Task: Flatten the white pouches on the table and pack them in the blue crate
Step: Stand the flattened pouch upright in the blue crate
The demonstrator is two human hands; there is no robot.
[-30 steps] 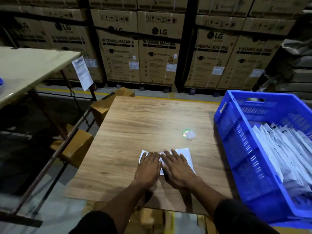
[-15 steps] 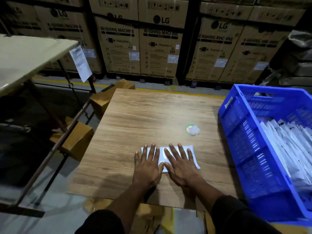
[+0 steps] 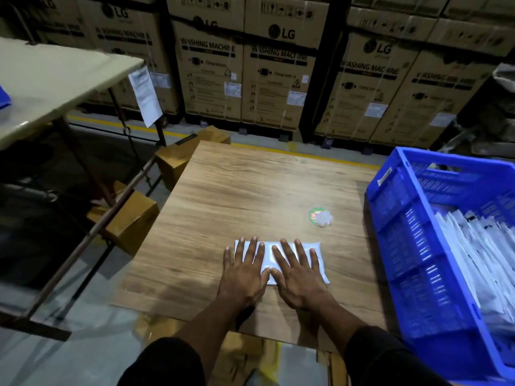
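Note:
A white pouch point(image 3: 316, 256) lies flat on the wooden table point(image 3: 250, 190), near its front edge. My left hand point(image 3: 245, 271) presses on the pouch's left half with fingers straight and spread. Beside it my right hand point(image 3: 296, 274) presses on the right half the same way; the thumbs nearly touch. The blue crate point(image 3: 401, 246) stands at the table's right side and holds several white pouches point(image 3: 479, 254) stacked on edge.
A small round green-rimmed lid with a crumpled white bit point(image 3: 320, 217) lies on the table behind the pouch. Cardboard boxes point(image 3: 133, 218) sit on the floor to the left under a pale table point(image 3: 55, 79). Stacked washing machine cartons point(image 3: 278, 73) fill the background.
Both hands have slid forward over the pouch and their fingers have spread wider. The pouch lies flatter under them. The camera has tilted slightly.

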